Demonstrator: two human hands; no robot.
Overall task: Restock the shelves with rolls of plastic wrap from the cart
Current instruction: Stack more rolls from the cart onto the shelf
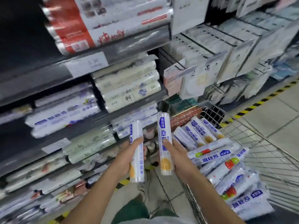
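Observation:
My left hand (125, 156) grips a white roll of plastic wrap (136, 135) with blue print and an orange slice near its lower end, held upright. My right hand (178, 157) grips a second, matching roll (165, 131), also upright, a little to the right. Both rolls hang in front of the lower shelves (103, 118), between them and the wire cart (267, 152). The cart at the right holds several more rolls (216, 160) with blue labels, some showing fruit pictures. The whole view is blurred by motion.
Dark shelves on the left carry stacked rolls (127, 88) on each level, with a price tag (87, 63) on one edge. Packets hang on pegs (226, 59) at the upper right. Yellow-black tape (258, 102) marks the tiled floor beyond the cart.

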